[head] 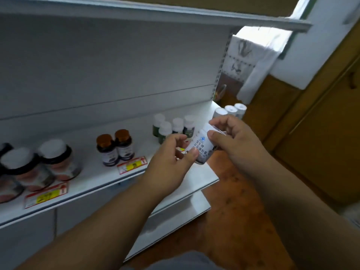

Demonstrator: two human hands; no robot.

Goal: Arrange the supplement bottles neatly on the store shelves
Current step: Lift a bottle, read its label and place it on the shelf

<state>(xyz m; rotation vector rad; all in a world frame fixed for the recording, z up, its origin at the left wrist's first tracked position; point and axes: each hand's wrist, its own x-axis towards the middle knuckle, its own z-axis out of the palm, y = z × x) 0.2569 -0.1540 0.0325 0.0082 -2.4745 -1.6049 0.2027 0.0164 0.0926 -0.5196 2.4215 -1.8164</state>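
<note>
A white supplement bottle (201, 146) with dark printed characters is tilted in front of the white shelf (109, 178). My left hand (171, 162) pinches its lower end with thumb and fingers. My right hand (231, 139) grips its cap end from the right. On the shelf stand two brown-capped dark bottles (115, 147), several small white-capped green bottles (173, 127), three white bottles (230, 111) at the right end, and large white-lidded jars (52, 160) at the left.
Red and yellow price tags (132, 165) lie along the shelf's front edge. A higher shelf (175, 15) runs overhead and a lower shelf (175, 215) juts out beneath. Wooden cabinets (311, 133) and a patterned orange floor (233, 221) lie to the right.
</note>
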